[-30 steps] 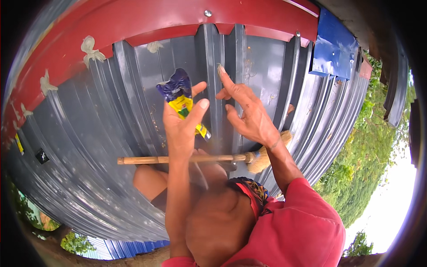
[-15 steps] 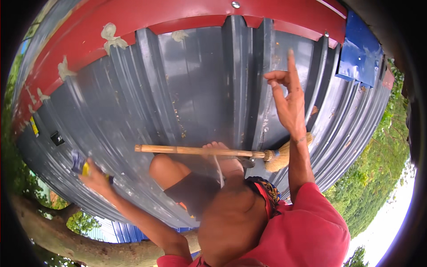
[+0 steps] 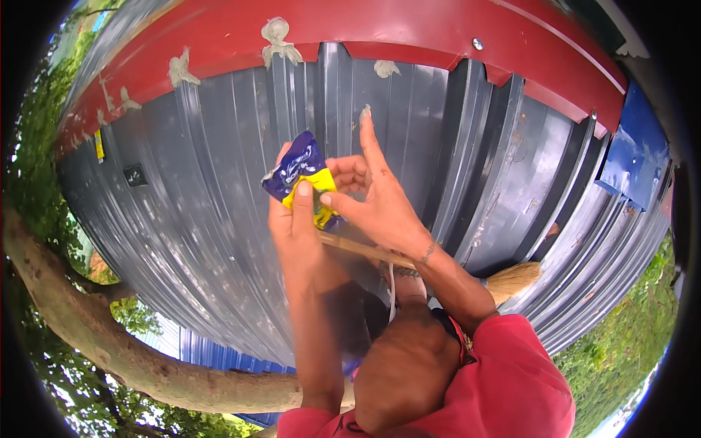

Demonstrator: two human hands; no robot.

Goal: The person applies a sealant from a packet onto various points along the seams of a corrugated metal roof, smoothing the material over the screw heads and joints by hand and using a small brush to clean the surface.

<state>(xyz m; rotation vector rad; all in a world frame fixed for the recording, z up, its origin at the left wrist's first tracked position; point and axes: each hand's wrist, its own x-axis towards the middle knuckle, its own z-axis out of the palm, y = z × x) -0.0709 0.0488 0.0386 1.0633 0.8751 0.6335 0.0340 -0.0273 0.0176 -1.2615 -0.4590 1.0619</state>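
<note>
A soft blue and yellow packet is held up over the grey metal roofing, crumpled at its lower end. My left hand grips it, thumb across the yellow part and fingers behind. From the right, my right hand meets the packet's edge, its thumb on the yellow part and its curled fingers beside or behind it. The right index finger stretches upward, with a pale grey smear at its tip. Grey putty-like patches lie along the red metal flashing at the top of the roofing.
A wooden-handled broom lies on the ribbed roofing, partly behind my right forearm. A small dark square and a yellow strip lie to the left. A thick branch passes below. Blue sheet metal stands at right.
My left hand has brought the packet from the far left to the middle. My right hand has moved left to meet it. The view has shifted left.
</note>
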